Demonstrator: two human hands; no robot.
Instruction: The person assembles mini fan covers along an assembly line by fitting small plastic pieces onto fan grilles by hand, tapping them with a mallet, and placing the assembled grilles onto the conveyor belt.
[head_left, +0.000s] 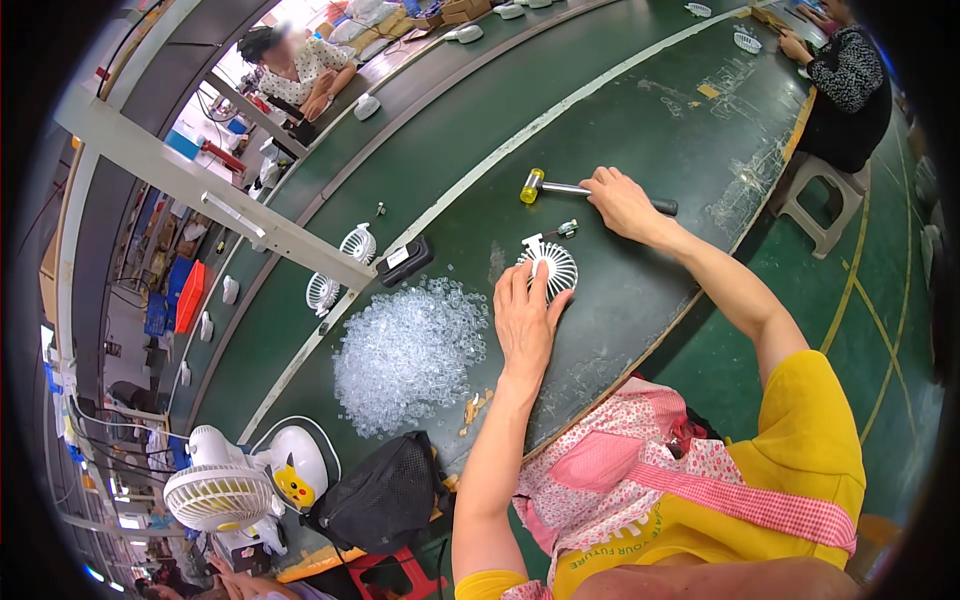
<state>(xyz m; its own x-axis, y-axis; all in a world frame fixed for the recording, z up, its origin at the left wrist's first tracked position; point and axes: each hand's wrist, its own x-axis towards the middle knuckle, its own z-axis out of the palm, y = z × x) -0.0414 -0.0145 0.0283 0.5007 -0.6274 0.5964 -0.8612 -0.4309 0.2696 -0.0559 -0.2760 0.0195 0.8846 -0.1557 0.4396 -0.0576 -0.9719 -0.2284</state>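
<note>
Left hand (pixel 525 325) grips white fan cage (pixel 556 268) on bench (pixel 625 300), likely steadying it; right hand (pixel 622 205) grips hammer (pixel 566 188) mid-handle, head clear.

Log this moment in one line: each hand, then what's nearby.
Left hand: on white fan cage | Right hand: holding yellow-headed mallet | Nearby: heap of clear plastic pieces, left of cage

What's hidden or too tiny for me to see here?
All in the head view:
White fan cage: partly covered by the left hand.
Hammer: part of its handle is behind the right hand.
Clear pieces: too small and heaped to count.
Black bag: its cloth hides the inside.
</note>
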